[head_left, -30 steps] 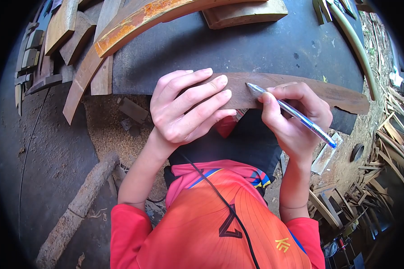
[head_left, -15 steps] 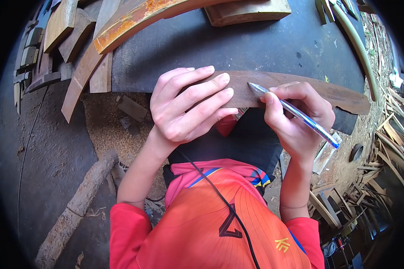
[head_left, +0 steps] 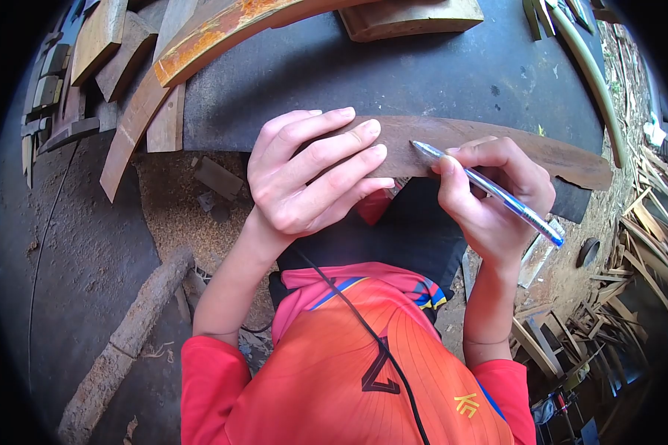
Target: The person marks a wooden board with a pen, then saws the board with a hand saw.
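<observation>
1. Since a second ago, the pen [head_left: 513,209] tip has crept a little to the right and toward me along the curved wood strip [head_left: 564,157], and my right hand [head_left: 476,216] has slid the same way with it; my left hand [head_left: 312,178] has kept its place.
2. My left hand lies flat on the left part of the strip, fingers [head_left: 349,139] stretched out and spread, pressing down on the wood without curling around it.
3. My right hand is closed on the blue pen, thumb and first fingers pinching it near the tip, the barrel slanting back over my knuckles toward the right.
4. The pen tip touches the top face of the strip just to the right of my left fingertips.
5. The strip is dark brown, thin and bowed. It lies along the near edge of the dark bench [head_left: 423,78], and its right end, ragged along the edge, reaches beyond my right hand.
6. Farther back on the bench lies a wooden block [head_left: 416,18], and an orange-stained curved piece [head_left: 223,33] reaches in over the far left edge.
7. More curved planks [head_left: 130,130] lean off the bench's left side, above the sawdust-covered ground [head_left: 174,219].
8. A rough log [head_left: 126,337] lies on the ground to my left, and scrap slats [head_left: 646,237] are piled to my right.
9. A black cable [head_left: 371,334] runs down the front of my red shirt.
</observation>
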### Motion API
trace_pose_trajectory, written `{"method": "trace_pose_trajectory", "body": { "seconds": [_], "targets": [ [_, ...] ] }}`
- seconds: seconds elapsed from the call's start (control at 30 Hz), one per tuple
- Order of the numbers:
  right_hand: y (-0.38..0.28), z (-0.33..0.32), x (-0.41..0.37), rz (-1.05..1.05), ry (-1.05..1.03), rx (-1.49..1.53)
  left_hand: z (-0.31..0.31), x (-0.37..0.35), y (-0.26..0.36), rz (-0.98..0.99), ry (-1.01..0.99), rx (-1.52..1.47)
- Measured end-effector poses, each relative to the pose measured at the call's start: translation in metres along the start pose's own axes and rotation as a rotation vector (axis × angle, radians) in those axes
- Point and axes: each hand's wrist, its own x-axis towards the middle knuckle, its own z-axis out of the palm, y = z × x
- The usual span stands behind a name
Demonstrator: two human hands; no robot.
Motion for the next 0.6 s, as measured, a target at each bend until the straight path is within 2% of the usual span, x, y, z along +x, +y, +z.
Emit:
{"method": "trace_pose_trajectory", "body": {
  "seconds": [0.6],
  "targets": [
    [-0.0001,-0.0012,-0.0003,0.008,-0.007,0.004,0.0005,-0.0002,-0.0004,0.004,0.007,-0.002]
  ]
}}
